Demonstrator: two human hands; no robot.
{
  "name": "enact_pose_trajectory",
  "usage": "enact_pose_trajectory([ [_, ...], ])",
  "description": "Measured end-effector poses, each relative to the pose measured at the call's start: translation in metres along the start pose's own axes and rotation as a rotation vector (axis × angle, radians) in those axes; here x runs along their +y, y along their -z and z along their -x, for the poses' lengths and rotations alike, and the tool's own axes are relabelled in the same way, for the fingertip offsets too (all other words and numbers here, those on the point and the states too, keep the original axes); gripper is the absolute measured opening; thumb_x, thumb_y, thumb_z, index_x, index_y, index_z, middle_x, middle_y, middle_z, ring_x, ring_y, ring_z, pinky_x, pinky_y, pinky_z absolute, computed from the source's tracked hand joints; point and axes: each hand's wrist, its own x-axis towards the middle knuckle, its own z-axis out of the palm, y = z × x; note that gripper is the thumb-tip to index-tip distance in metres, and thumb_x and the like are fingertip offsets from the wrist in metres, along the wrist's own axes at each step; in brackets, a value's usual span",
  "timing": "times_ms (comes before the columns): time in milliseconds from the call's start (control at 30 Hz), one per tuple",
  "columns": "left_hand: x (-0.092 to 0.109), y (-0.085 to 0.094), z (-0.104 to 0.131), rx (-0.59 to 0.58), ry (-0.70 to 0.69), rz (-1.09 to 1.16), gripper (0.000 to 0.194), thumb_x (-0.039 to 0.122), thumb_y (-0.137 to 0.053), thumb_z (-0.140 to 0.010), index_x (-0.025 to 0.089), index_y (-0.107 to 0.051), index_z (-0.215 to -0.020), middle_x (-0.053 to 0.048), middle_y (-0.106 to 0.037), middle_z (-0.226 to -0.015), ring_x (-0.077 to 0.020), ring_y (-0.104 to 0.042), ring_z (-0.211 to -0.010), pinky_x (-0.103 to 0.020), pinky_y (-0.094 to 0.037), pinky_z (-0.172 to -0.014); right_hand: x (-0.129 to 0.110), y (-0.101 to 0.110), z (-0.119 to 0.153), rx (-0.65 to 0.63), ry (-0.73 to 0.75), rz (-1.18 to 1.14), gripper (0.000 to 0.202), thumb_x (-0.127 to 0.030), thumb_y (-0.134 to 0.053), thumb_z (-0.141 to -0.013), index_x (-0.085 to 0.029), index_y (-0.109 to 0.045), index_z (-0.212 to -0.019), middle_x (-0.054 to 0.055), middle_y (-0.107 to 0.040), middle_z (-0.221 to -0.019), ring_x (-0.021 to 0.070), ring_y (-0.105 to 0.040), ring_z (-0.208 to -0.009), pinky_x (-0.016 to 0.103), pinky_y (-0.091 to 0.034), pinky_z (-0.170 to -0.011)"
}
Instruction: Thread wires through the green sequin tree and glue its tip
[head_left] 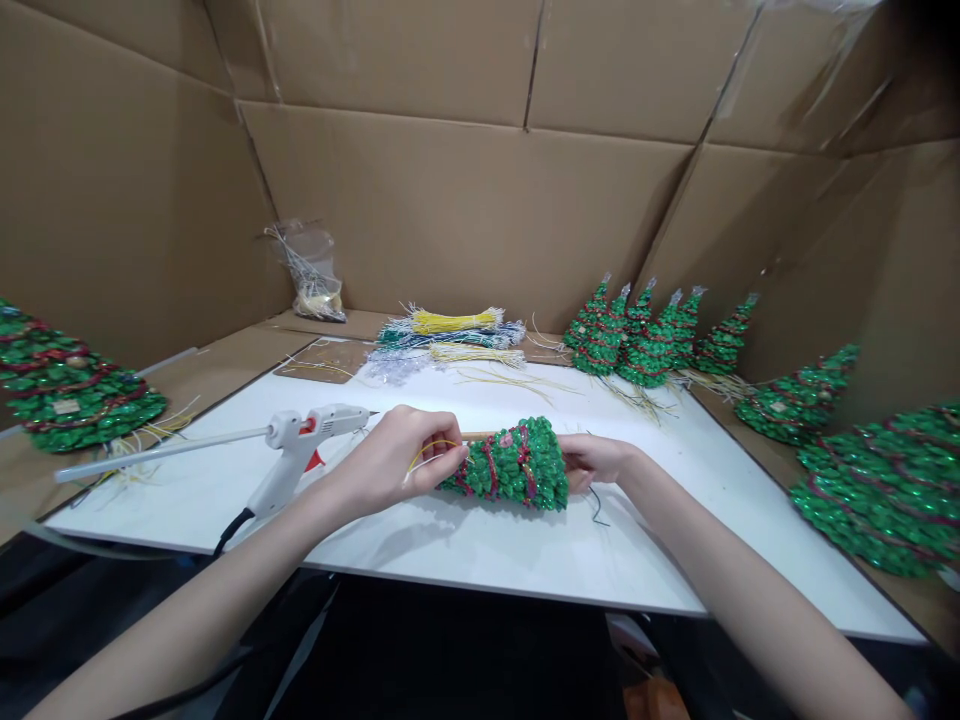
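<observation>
A small green Christmas tree [517, 465] with a red garland lies on its side over the white board, its base to the right. My right hand [596, 460] is closed on the base, with some fingers hidden behind or inside it. At the narrow end, my left hand [420, 450] pinches a thin yellow wire [429, 446] close to the tree tip. A tan stick [474, 436] shows just behind the tree; I cannot tell what it belongs to. Below my right hand a dark green wire [598, 507] dangles or lies on the board.
A white glue gun [281, 470] with a long glue stick stands left of my left hand. Wire bundles [457, 322] lie at the back near a plastic bag [315, 270]. Several finished trees [649, 335] stand back right; larger ones flank the white board [480, 560]. Cardboard walls [450, 200] enclose it.
</observation>
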Motion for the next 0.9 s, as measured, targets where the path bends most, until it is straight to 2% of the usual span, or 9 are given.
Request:
enact_pose_trajectory([
  [100,-0.001,0.0,-0.001,-0.002,0.003,-0.008,0.018,0.026,-0.054,-0.087,0.016,-0.06,-0.074,0.003,-0.056,-0.061,-0.0093,-0.048,-0.056,-0.02,-0.033,-0.055,-0.007,-0.011,-0.001,0.151,-0.038,0.069,0.042,-0.043,-0.061,-0.08,-0.021,-0.031,-0.061,-0.012,-0.02,-0.037,0.0023,-0.01,-0.033,0.015,-0.011,-0.032],
  [233,-0.003,0.001,-0.001,-0.019,0.011,-0.008,0.016,0.025,-0.054,-0.087,0.016,-0.059,-0.075,0.003,-0.056,-0.061,-0.009,-0.047,-0.055,-0.02,-0.032,-0.054,-0.014,-0.021,-0.005,0.306,-0.107,0.104,0.036,-0.037,-0.071,-0.07,-0.021,-0.039,-0.066,-0.013,-0.02,-0.038,0.0015,-0.012,-0.034,0.013,-0.01,-0.033],
  [333,-0.002,0.001,-0.001,-0.025,0.014,0.008,0.016,0.025,-0.054,-0.086,0.016,-0.059,-0.075,0.003,-0.056,-0.062,-0.009,-0.047,-0.056,-0.02,-0.033,-0.055,-0.016,-0.027,-0.01,0.456,-0.116,0.163,0.028,-0.029,-0.07,-0.062,-0.02,-0.046,-0.073,-0.013,-0.023,-0.041,0.0012,-0.015,-0.036,0.014,-0.01,-0.034],
  [467,-0.001,0.0,0.0,-0.02,0.018,0.023,0.018,0.027,-0.053,-0.087,0.016,-0.058,-0.074,0.003,-0.054,-0.06,-0.009,-0.044,-0.054,-0.02,-0.032,-0.054,-0.019,-0.037,-0.014,0.618,-0.101,0.229,0.029,-0.026,-0.068,-0.058,-0.018,-0.051,-0.08,-0.012,-0.03,-0.047,0.001,-0.022,-0.039,0.015,-0.011,-0.036],
  [733,-0.002,-0.002,0.002,-0.004,-0.018,0.0,0.019,0.026,-0.052,-0.088,0.016,-0.058,-0.074,0.003,-0.053,-0.061,-0.0086,-0.043,-0.055,-0.02,-0.03,-0.054,-0.023,-0.048,-0.017,0.763,-0.147,0.256,0.028,-0.027,-0.061,-0.053,-0.019,-0.05,-0.077,-0.011,-0.032,-0.045,0.0018,-0.024,-0.039,0.017,-0.011,-0.037],
  [900,-0.002,-0.002,0.002,-0.005,-0.023,0.026,0.017,0.025,-0.053,-0.088,0.016,-0.058,-0.074,0.004,-0.053,-0.061,-0.0083,-0.043,-0.055,-0.02,-0.031,-0.054,-0.02,-0.051,-0.017,0.783,-0.085,0.208,0.026,-0.026,-0.058,-0.051,-0.019,-0.049,-0.074,-0.012,-0.031,-0.043,0.0018,-0.022,-0.039,0.017,-0.01,-0.037],
])
